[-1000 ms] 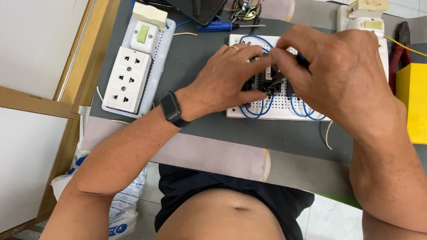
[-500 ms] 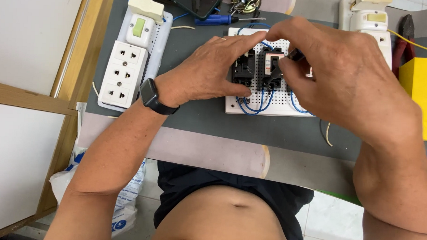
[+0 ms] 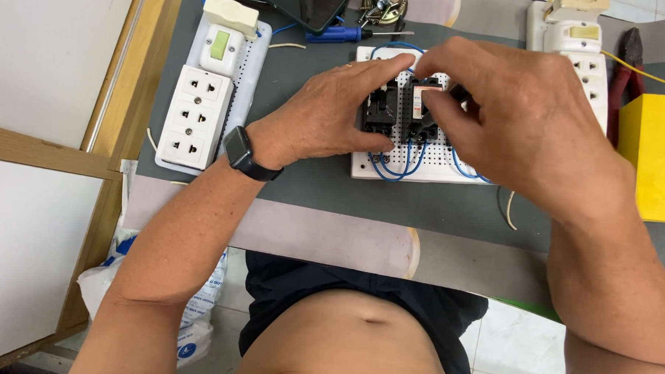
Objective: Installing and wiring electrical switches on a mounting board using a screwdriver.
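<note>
Grey mat (image 3: 303, 186): both hands' fingers pinch black breakers (image 3: 394, 112) on perforated board (image 3: 429, 168); socket strip (image 3: 199, 116) left.

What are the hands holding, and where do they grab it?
The left hand steadies a black breaker by its sides; the right hand pinches a second breaker at its top.

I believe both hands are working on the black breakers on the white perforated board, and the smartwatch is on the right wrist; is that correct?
Not quite: the head view shows the smartwatch on the left wrist. Both the left hand and right hand are indeed at the black breakers on the white perforated board.
</note>
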